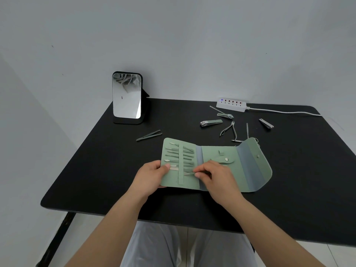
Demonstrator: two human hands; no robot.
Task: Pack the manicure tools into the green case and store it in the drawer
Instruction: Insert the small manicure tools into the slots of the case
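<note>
Left hand (152,173): grips the left edge of the green case, thumb on its inner face
Right hand (215,177): fingertips pinch a slim tool (187,173) at the lowest slot
Green case (250,170): lies unfolded flat on the desk (96,170); left panel holds a row of slim tools under a vertical strap (180,163)
Loose tools: tweezers (149,135), cuticle nipper (229,130) and three nail clippers (211,123) behind the case
Far edge: mirror (126,97), power strip (231,104)
</note>
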